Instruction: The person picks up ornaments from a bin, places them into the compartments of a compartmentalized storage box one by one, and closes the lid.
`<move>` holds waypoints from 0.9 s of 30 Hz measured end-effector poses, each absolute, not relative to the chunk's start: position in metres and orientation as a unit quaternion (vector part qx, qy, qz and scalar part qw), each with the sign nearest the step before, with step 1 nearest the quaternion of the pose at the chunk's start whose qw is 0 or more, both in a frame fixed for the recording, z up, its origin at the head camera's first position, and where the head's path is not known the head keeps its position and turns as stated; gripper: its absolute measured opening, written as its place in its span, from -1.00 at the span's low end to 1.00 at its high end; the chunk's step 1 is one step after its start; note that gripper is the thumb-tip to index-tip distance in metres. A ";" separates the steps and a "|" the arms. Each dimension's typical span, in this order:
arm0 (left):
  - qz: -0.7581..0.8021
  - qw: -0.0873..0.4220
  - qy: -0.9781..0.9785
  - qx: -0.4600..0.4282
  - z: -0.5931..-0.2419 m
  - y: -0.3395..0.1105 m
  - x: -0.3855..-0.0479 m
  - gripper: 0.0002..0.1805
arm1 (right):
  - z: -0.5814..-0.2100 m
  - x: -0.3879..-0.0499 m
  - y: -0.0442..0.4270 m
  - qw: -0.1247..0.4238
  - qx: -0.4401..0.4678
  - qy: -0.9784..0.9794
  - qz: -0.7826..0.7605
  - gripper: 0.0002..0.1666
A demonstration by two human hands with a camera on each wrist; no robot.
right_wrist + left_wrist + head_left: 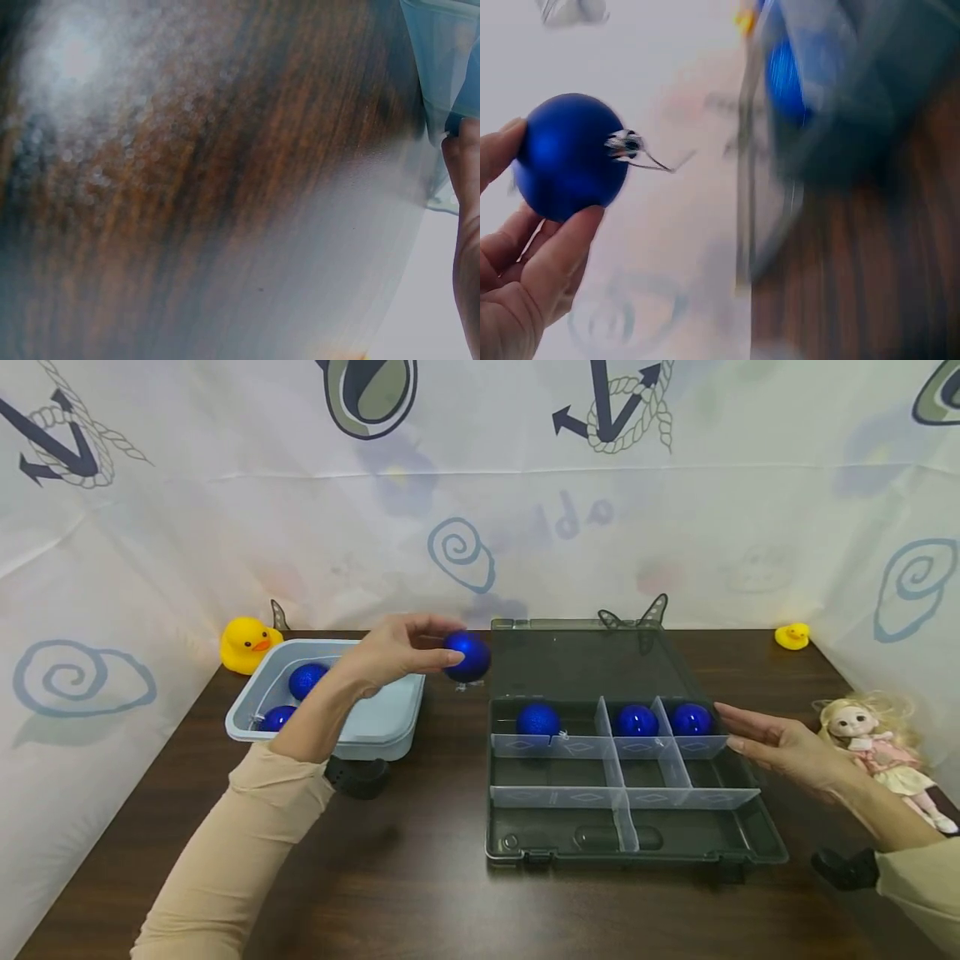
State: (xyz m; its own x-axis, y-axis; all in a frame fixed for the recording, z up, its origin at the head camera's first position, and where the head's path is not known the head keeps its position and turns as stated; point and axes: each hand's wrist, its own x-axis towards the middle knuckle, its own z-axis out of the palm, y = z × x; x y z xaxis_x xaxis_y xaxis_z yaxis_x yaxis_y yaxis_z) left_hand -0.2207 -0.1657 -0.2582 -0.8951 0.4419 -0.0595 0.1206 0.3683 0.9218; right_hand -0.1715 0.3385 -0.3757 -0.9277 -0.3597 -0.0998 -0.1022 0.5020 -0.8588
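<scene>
My left hand (401, 653) pinches a matte blue ball (467, 657) between thumb and fingers, above the table between the two boxes. In the left wrist view a silver cap with a wire loop sticks out of that ball (570, 157). My right hand (787, 750) touches the right side of the dark clear divided box (555, 858), whose lid is raised at the back. Three blue balls lie in its back row: a textured one (537, 720) in the wide left compartment, shiny ones in the middle (637, 722) and right (692, 720) compartments.
On the left, a light blue container (243, 718) holds blue balls (307, 680), with a light blue lid or box (382, 717) beside them. A large yellow duck (247, 645) stands behind it. At the right are a small duck (792, 636) and a doll (877, 743).
</scene>
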 end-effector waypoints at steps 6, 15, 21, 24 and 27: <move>0.579 0.186 0.762 0.221 -0.265 -0.083 -0.223 -0.51 | -0.376 -0.172 0.338 0.130 -0.139 0.861 -0.472 -0.36; 0.534 0.241 0.755 0.295 -0.292 0.018 -0.216 -0.53 | -0.374 -0.172 0.337 0.130 -0.135 0.858 -0.478 -0.36; 0.521 0.228 0.754 0.328 -0.307 0.053 -0.211 -0.54 | -0.372 -0.173 0.338 0.142 -0.116 0.858 -0.480 -0.36; 0.523 0.234 0.747 0.337 -0.313 0.065 -0.208 -0.54 | -0.373 -0.173 0.340 0.147 -0.127 0.843 -0.501 -0.39; 0.512 0.236 0.749 0.347 -0.319 0.075 -0.204 -0.53 | -0.375 -0.173 0.342 0.150 -0.144 0.826 -0.524 -0.40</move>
